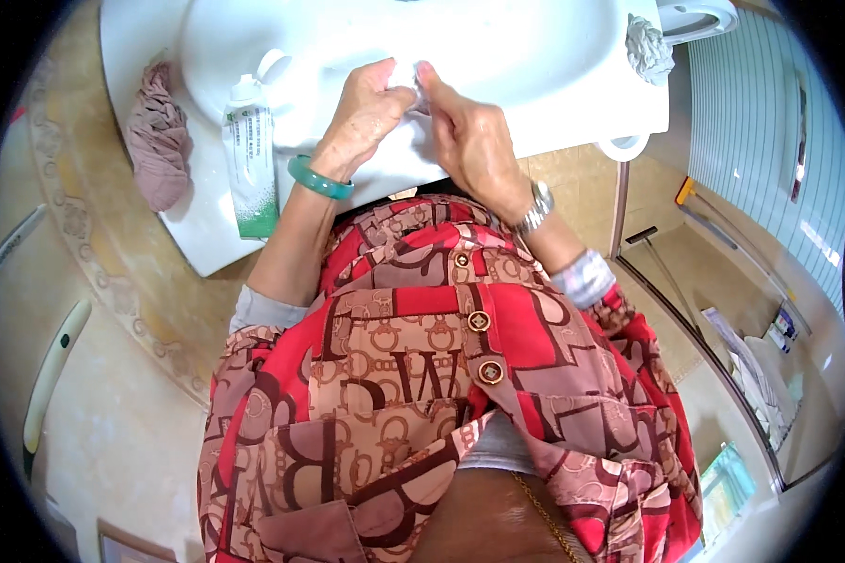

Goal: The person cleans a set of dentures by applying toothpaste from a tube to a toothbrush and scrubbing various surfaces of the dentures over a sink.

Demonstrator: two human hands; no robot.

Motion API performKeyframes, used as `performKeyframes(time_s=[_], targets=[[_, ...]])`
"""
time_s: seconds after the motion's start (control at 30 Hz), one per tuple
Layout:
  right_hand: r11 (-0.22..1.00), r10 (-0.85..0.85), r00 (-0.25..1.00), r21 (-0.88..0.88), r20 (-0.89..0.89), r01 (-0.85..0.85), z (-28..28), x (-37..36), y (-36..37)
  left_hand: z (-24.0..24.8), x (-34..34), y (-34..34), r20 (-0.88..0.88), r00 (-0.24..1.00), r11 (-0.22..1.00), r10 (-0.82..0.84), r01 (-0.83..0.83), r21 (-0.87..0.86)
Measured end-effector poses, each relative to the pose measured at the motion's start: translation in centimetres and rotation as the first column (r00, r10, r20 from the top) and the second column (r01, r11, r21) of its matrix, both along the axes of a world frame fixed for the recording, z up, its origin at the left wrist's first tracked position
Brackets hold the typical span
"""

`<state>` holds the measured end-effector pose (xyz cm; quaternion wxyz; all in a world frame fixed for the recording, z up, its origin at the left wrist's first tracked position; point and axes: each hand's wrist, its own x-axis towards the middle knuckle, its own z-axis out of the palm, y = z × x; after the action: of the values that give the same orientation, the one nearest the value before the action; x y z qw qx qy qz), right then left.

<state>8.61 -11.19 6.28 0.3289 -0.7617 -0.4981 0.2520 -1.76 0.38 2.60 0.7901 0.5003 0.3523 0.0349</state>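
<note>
Over the front rim of the white sink, my two hands meet with fingers closed. My left hand, wearing a green bangle, has thumb and fingers pinched together. My right hand, with a metal watch at its wrist, is curled just beside it. A small pale, greyish bit shows between the fingers; what it is I cannot make out, since the hands cover most of it. Left of them, a white and green squeeze tube lies on the sink's rim. Its white cap is close to the nozzle end.
A crumpled mauve cloth lies on the sink's left edge. At the right edge sits a bunched pale grey cloth. To the right, beyond a low dark-framed edge, a squeegee and a long-handled tool with an orange end lean.
</note>
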Motion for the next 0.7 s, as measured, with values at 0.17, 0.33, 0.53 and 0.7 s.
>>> performKeyframes(time_s=[0.17, 0.33, 0.53, 0.7], targets=[[0.998, -0.056, 0.991, -0.026, -0.119, 0.053, -1.7, 1.2, 1.0, -0.1, 0.1, 0.1, 0.0, 1.0, 1.0, -0.021, 0.021, -0.009], [0.999, -0.031, 0.988, -0.049, -0.149, 0.024, -0.5, 0.5, -0.3, -0.5, -0.2, 0.1, 0.071, 0.997, 0.998, 0.022, -0.018, -0.054], [0.999, -0.033, 0.999, -0.006, -0.026, 0.033, -0.4, 0.8, 0.6, 0.3, 0.2, 0.2, 0.015, 1.0, 1.0, -0.015, 0.015, -0.002], [0.999, 0.037, 0.999, 0.029, 0.012, -0.037, 0.0, -0.3, -1.4, 0.3, 0.2, -0.2, 0.043, 0.996, 0.997, 0.075, -0.074, -0.026]])
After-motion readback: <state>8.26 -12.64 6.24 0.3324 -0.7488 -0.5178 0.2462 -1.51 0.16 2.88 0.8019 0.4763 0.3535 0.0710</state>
